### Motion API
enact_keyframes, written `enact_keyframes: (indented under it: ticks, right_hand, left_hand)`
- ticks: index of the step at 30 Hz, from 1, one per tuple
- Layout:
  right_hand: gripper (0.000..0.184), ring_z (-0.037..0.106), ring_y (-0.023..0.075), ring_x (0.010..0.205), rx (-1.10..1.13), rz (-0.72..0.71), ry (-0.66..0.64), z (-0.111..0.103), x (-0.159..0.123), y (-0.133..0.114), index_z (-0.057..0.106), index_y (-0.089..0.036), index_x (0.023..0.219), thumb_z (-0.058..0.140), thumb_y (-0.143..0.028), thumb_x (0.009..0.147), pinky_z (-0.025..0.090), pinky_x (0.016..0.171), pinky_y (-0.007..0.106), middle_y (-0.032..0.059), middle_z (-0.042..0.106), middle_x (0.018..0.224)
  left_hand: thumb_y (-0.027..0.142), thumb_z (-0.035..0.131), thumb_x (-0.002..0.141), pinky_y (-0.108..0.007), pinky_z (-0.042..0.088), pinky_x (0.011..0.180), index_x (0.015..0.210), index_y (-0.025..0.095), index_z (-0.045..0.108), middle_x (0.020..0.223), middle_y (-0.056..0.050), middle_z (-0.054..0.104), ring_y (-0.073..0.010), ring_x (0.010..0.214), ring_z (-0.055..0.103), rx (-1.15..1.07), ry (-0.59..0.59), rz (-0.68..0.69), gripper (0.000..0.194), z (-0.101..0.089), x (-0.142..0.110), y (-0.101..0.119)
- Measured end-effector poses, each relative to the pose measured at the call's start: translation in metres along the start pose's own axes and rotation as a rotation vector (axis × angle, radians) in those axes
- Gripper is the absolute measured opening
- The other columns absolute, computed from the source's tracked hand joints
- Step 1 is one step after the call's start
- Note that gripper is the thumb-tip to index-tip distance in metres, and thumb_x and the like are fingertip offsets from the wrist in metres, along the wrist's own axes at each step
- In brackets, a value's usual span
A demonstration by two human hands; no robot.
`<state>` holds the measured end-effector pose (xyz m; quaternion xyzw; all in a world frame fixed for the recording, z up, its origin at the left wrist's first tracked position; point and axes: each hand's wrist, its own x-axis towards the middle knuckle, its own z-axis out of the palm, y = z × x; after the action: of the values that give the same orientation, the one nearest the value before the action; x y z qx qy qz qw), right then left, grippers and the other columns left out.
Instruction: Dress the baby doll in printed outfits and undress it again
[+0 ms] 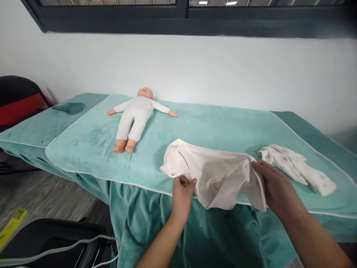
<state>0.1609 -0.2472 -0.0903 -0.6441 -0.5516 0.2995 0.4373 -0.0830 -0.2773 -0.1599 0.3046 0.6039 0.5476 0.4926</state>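
Observation:
A cream-white baby garment point(212, 167) is stretched sideways between my two hands at the near edge of the bed. My left hand point(182, 193) pinches its lower left edge, close to what looks like a neck opening. At the other end my right hand point(275, 182) grips the fabric, thumb on top and fingers partly hidden behind it. The lower part of the cloth sags past the bed's edge. Farther back on the left, a baby doll point(136, 113) in a white body lies on its back, arms spread, feet toward me.
A folded white patterned baby garment point(298, 167) lies right of my right hand. Green velvet covers the bed point(223, 123), which stands against a white wall point(178, 67) under a dark window frame point(184, 24). A black chair point(55, 238) with a pale cable point(75, 242) stands at lower left.

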Motion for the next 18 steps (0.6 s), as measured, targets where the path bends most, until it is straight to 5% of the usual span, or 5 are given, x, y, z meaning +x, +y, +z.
enact_keyframes:
  ticks: [6, 10, 14, 16, 18]
  right_hand:
    - [0.038, 0.062, 0.0236, 0.06, -0.005, 0.286, 0.026, 0.004, -0.037, 0.057, 0.072, -0.023, 0.086, 0.06, -0.057, 0.077, 0.048, 0.049, 0.032, 0.0028, 0.068, 0.069]
    - [0.031, 0.065, 0.0248, 0.065, -0.211, 0.257, -0.343, 0.003, -0.064, 0.066, 0.07, -0.025, 0.072, 0.059, -0.052, 0.08, 0.051, 0.055, 0.033, 0.0014, 0.068, 0.067]
    - [0.022, 0.069, 0.0251, 0.084, -0.291, 0.039, -0.857, 0.003, -0.077, 0.023, 0.072, -0.029, 0.084, 0.055, -0.042, 0.089, 0.056, 0.075, 0.035, 0.0019, 0.074, 0.089]
    - [0.023, 0.067, 0.0242, 0.1, -0.217, -0.098, -0.871, 0.002, -0.073, -0.012, 0.069, -0.032, 0.106, 0.052, -0.041, 0.094, 0.055, 0.088, 0.036, 0.003, 0.071, 0.109]
    - [0.032, 0.061, 0.0246, 0.117, -0.149, -0.283, -0.724, 0.002, -0.061, -0.048, 0.061, -0.034, 0.124, 0.057, -0.039, 0.093, 0.052, 0.099, 0.038, 0.0044, 0.063, 0.13]
  left_hand:
    - [0.039, 0.059, 0.084, -0.028, 0.041, 0.072, 0.075, 0.021, 0.051, 0.072, 0.002, 0.05, -0.0156, 0.071, 0.048, 0.218, -0.075, 0.188, 0.022, -0.009, 0.006, 0.016]
    - [0.039, 0.057, 0.086, -0.025, 0.037, 0.064, 0.076, 0.022, 0.045, 0.068, 0.004, 0.039, -0.0138, 0.065, 0.041, 0.136, -0.075, 0.192, 0.022, -0.023, -0.002, 0.043]
    - [0.034, 0.062, 0.084, -0.024, 0.036, 0.061, 0.087, 0.024, 0.048, 0.069, 0.006, 0.039, -0.0128, 0.063, 0.04, 0.229, -0.262, 0.236, 0.016, -0.039, -0.013, 0.082]
    - [0.029, 0.06, 0.085, -0.024, 0.038, 0.063, 0.09, 0.025, 0.05, 0.075, 0.004, 0.048, -0.0135, 0.068, 0.046, 0.383, -0.416, 0.324, 0.011, -0.046, -0.019, 0.109]
    - [0.02, 0.056, 0.085, -0.026, 0.041, 0.067, 0.087, 0.024, 0.054, 0.084, 0.002, 0.059, -0.0151, 0.075, 0.054, 0.583, -0.633, 0.452, 0.005, -0.051, -0.024, 0.14]
